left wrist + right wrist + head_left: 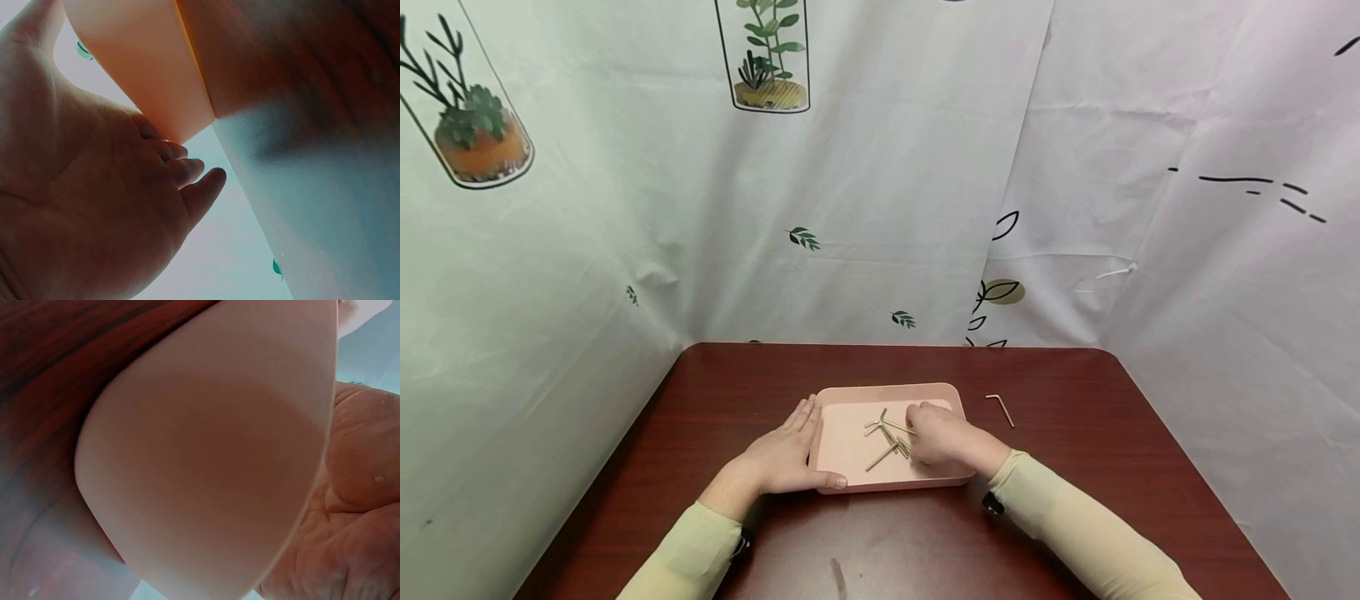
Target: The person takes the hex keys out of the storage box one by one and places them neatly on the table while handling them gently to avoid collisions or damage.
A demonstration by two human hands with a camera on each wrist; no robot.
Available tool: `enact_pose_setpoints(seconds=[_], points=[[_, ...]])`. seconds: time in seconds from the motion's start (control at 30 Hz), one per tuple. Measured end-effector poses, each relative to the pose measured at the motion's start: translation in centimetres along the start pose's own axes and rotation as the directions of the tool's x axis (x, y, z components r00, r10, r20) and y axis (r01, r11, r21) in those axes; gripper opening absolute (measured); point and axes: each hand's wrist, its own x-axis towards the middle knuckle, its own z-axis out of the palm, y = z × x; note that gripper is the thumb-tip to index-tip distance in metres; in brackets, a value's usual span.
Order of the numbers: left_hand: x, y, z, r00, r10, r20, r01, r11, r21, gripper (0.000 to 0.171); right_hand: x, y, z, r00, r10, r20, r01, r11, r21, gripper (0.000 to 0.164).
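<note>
A pale pink rectangular tray (850, 400) lies on the table with several brass-coloured hex keys (882, 457) in a loose pile inside it. My left hand (784, 457) rests along the tray's left side, fingers extended, thumb over the front rim. In the left wrist view its palm (94, 181) is beside the tray's outer wall (147, 56). My right hand (942, 433) reaches over the tray's right part, fingers curled; one hex key (898, 427) runs into its grip. Those fingertips are partly hidden. The right wrist view shows the tray's wall (206, 456) in front of the palm (362, 456).
Another bent hex key (1002, 411) lies on the dark red-brown table (760, 367), to the right of the tray. White cloth (880, 183) printed with plants hangs behind the table and on both sides.
</note>
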Motion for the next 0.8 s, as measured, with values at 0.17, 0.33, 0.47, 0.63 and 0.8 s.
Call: enact_pose_setpoints(seconds=[0.17,0.33,0.47,0.63,0.8], points=[[0.0,0.0,0.0,1.000,-0.004,-0.001,0.004,1.000,-0.007,0.141,1.0,1.8,2.3,1.000,0.001,0.014,-0.001,1.000,-0.018,0.022],[0.0,0.0,0.1,1.000,-0.009,-0.002,0.009,1.000,-0.016,0.141,1.5,2.6,3.4,1.000,0.006,0.023,-0.005,0.999,-0.038,0.025],[0.1,-0.1,0.1,1.000,-0.009,-0.002,0.009,1.000,-0.015,0.141,0.7,1.2,1.8,1.000,0.008,0.030,-0.008,1.000,-0.009,0.023],[0.0,-0.1,0.1,1.000,-0.006,0.000,0.006,1.000,-0.013,0.141,-0.6,-1.5,-0.8,0.996,0.053,0.068,-0.056,0.997,0.045,0.023],[0.0,0.0,0.0,1.000,-0.005,0.001,0.005,1.000,-0.007,0.140,-1.1,-2.7,-1.7,0.991,0.096,0.096,-0.099,0.995,0.033,0.027]])
